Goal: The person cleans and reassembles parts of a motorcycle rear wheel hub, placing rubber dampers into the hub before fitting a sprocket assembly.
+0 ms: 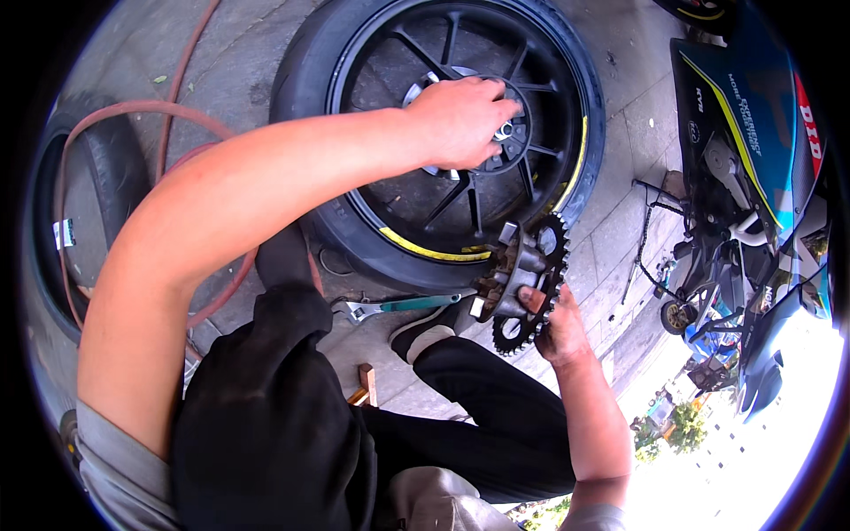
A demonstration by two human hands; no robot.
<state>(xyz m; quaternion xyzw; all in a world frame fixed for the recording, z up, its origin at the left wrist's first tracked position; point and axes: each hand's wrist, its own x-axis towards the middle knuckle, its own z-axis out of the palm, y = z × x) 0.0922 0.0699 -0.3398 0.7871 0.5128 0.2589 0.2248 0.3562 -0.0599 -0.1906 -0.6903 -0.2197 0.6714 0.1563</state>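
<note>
A motorcycle wheel (452,40) with a black spoked rim and a fitted tyre lies flat on the ground ahead of me. My left hand (465,124) reaches across it, fingers curled over the hub (518,146) beside a silver metal collar (504,132). What is under the palm stays hidden. Low on the right, at the tyre's near edge, my right hand (562,327) grips a rear sprocket (556,257) on its carrier. The sprocket is tilted nearly on edge, its toothed ring toward my palm and the carrier's lugs facing left.
An adjustable wrench (416,303) with a green handle lies by my shoe (425,332). A loose tyre (115,168) and a reddish hose (181,71) are at left. On the right stands a motorcycle (739,168) with a hanging chain (645,243). A small wooden block (367,380) sits between my legs.
</note>
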